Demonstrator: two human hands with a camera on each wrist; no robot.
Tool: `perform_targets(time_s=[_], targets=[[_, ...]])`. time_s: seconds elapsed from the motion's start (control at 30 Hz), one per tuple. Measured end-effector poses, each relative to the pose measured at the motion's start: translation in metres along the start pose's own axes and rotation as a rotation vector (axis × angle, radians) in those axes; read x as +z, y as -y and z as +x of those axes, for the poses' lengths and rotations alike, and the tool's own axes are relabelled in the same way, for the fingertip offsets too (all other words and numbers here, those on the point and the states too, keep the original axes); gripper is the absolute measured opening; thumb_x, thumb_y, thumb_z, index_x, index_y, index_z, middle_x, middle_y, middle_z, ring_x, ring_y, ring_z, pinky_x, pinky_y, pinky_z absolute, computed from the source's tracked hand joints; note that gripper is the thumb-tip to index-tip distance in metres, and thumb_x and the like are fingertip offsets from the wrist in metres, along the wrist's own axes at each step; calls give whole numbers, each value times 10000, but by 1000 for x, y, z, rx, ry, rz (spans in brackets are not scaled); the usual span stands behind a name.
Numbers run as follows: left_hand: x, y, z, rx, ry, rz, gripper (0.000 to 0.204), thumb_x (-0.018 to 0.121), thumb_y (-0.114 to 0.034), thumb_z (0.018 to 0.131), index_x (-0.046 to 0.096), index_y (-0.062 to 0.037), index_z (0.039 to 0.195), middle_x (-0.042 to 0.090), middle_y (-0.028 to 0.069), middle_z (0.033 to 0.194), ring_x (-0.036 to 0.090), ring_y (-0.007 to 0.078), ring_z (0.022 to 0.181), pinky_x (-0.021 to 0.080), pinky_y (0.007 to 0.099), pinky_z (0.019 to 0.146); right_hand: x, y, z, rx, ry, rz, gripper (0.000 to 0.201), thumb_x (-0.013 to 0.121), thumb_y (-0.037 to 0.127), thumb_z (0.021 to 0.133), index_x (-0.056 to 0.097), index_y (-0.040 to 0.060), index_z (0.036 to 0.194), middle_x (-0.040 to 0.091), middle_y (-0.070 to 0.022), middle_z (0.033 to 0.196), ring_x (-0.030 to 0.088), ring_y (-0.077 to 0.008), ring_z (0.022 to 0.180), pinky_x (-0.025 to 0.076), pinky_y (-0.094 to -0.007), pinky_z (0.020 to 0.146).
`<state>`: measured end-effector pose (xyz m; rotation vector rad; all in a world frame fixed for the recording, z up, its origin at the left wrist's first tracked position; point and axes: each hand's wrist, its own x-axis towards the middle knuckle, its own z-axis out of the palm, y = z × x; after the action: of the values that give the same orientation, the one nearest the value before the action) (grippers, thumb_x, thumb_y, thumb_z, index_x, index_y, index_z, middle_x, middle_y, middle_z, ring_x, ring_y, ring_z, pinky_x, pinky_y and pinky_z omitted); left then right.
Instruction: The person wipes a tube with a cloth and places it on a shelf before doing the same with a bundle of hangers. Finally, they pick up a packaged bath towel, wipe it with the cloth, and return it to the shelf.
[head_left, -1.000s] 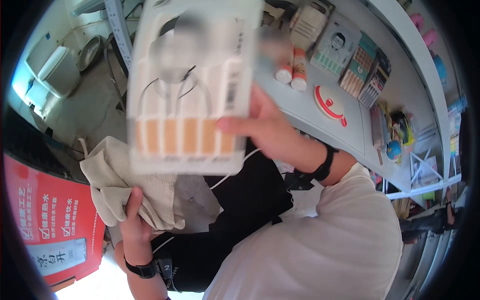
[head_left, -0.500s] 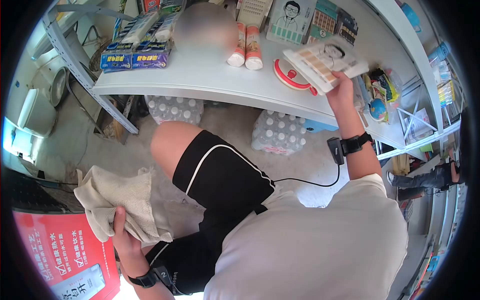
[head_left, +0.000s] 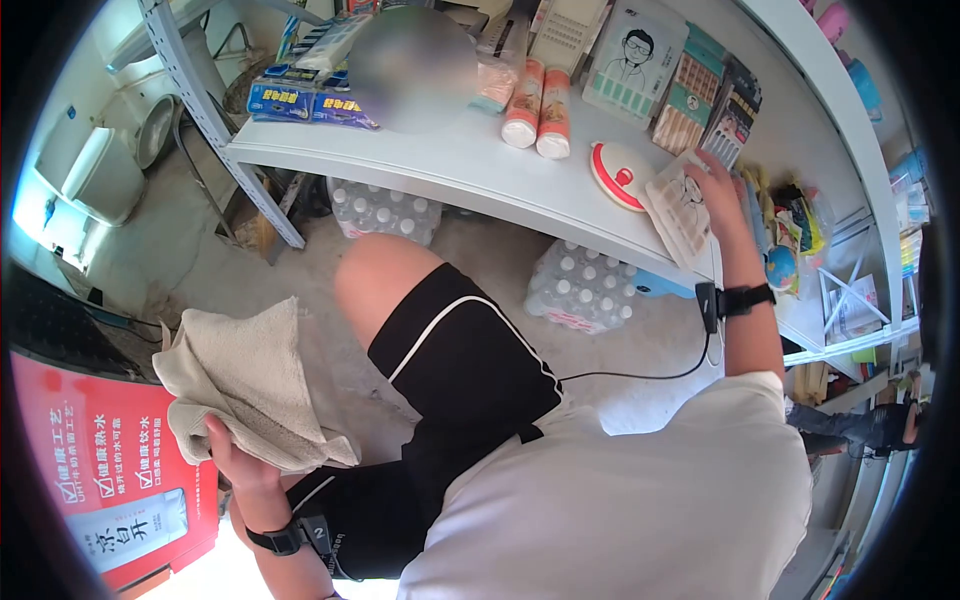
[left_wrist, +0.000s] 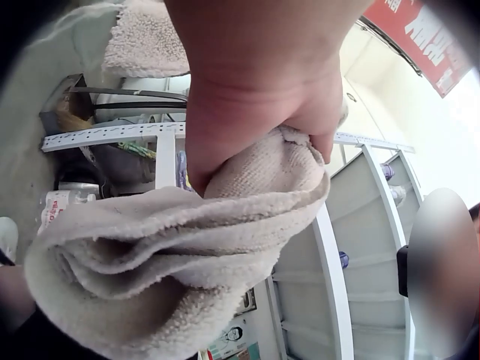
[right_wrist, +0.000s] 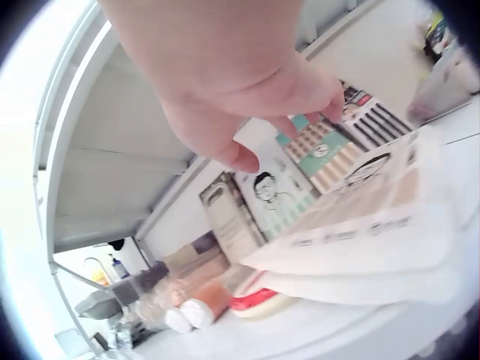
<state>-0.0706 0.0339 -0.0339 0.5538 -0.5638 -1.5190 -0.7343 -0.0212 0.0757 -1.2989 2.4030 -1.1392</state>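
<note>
The white packs [head_left: 676, 222], raised close to the head camera a second ago and tilting over the red-rimmed lid [head_left: 616, 174] half a second ago, are now lying lower, at the front edge of the shelf [head_left: 440, 145]. The right hand [head_left: 722, 205] is loosening: its thumb, earlier pressing on the packs, is showing apart from them in the right wrist view. The towel's [head_left: 250, 375] far corner is standing higher.
</note>
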Motion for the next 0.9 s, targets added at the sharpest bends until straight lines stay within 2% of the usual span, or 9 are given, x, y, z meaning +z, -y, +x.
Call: perform_targets(time_s=[0.1, 0.2, 0.27, 0.43, 0.53, 0.6, 0.77, 0.83, 0.9], targets=[[38, -3, 2, -34, -141, -35, 612, 546, -324, 863, 325, -49, 1363, 428, 116, 1355, 430, 281, 1226, 336, 417, 1037, 23, 54, 29, 21, 122, 326, 601, 639, 321, 754, 478, 86, 1282, 481, -87, 1215, 436, -210, 1087, 356, -337, 903], [85, 1, 12, -123, 203, 60, 697, 595, -303, 779, 318, -42, 1363, 436, 134, 1342, 440, 300, 1212, 345, 423, 1029, 52, 54, 103, 106, 66, 470, 576, 666, 306, 726, 508, 72, 1228, 500, -76, 1049, 452, -205, 917, 370, -361, 850], [116, 9, 13, -105, 41, 64, 819, 662, -261, 682, 290, 18, 1356, 446, 194, 1303, 472, 349, 1171, 382, 446, 1003, 70, 49, 137, 198, 4, 517, 577, 679, 307, 714, 508, 80, 1216, 493, -76, 1052, 439, -208, 941, 361, -369, 853], [149, 21, 23, -51, 144, 112, 796, 639, -257, 696, 293, 23, 1356, 447, 184, 1312, 461, 336, 1186, 351, 432, 1027, 91, -25, 226, 255, 0, 425, 598, 709, 301, 689, 505, 91, 1210, 492, -118, 1153, 430, -251, 1084, 363, -405, 868], [160, 23, 27, -49, 124, 137, 817, 648, -248, 670, 296, 44, 1346, 475, 199, 1271, 499, 337, 1149, 389, 415, 1001, 105, -53, 265, 446, -115, 360, 602, 728, 280, 677, 510, 86, 1203, 502, -127, 1160, 484, -251, 1020, 400, -445, 820], [152, 25, 29, -81, 90, 160, 814, 650, -251, 674, 297, 41, 1347, 477, 200, 1270, 510, 336, 1140, 399, 415, 992, 114, -99, 314, 368, -151, 443, 595, 747, 256, 669, 521, 58, 1182, 534, -122, 1105, 524, -253, 955, 427, -446, 790], [139, 29, 39, -135, 147, 52, 740, 618, -191, 740, 272, 34, 1354, 471, 205, 1278, 510, 333, 1151, 414, 422, 991, 121, -53, 292, 396, -363, 458, 539, 763, 198, 685, 543, -9, 1132, 599, -109, 1012, 590, -250, 892, 477, -405, 768], [138, 31, 42, -123, 156, 40, 718, 607, -174, 757, 267, 34, 1354, 474, 204, 1274, 509, 332, 1153, 417, 423, 991, 105, -12, 237, 319, -155, 467, 505, 748, 174, 715, 539, -25, 1130, 615, -114, 1016, 598, -251, 928, 487, -391, 793], [135, 31, 43, -135, 154, 31, 704, 603, -168, 766, 269, 36, 1351, 476, 204, 1270, 511, 332, 1150, 420, 424, 988, 91, -26, 249, 65, -211, 543, 456, 709, 147, 757, 530, -18, 1143, 610, -119, 1061, 592, -243, 967, 485, -379, 822]])
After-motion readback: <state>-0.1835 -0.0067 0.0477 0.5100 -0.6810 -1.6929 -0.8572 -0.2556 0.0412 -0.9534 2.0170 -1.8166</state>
